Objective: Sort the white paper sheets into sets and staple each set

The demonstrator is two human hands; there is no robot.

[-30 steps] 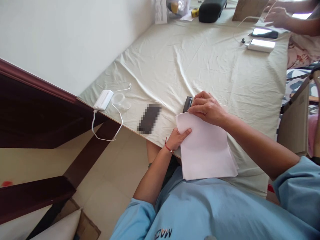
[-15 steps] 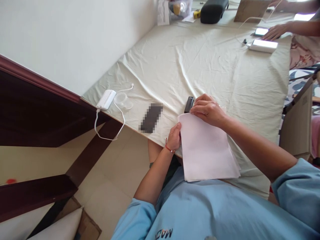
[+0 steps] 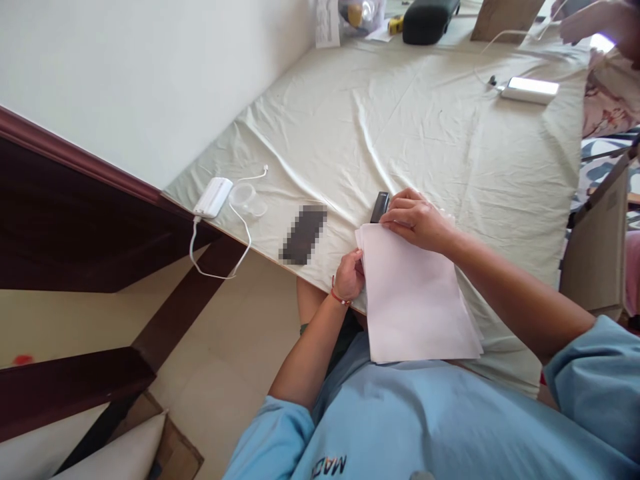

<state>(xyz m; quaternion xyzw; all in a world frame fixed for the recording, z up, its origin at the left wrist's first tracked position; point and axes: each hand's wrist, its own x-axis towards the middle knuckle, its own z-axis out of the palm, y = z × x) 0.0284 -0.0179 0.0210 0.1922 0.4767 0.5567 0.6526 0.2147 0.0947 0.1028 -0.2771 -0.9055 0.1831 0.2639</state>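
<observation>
A stack of white paper sheets (image 3: 413,300) lies at the table's near edge and over my lap, its lower right corners slightly fanned. My left hand (image 3: 349,276) grips the stack's left edge close to the top corner, thumb on the edge and the other fingers curled. Across the top edge rests my right hand (image 3: 417,220), fingers bent together and pinching the sheets there. A black oblong object (image 3: 381,207), possibly a stapler, lies just beyond the top edge beside my right fingertips; part of it is hidden.
Left of the papers lie a pixelated dark phone-like slab (image 3: 303,235), a clear plastic cup (image 3: 247,200) and a white power bank (image 3: 213,198) with a cable. Farther off are a black case (image 3: 431,21), another white power bank (image 3: 530,91) and a co-worker's hand (image 3: 587,23).
My left thumb and fingers have shifted slightly at the paper's edge; my right hand stays put. The co-worker's hand has risen from the table, and the lit phone there has left its spot.
</observation>
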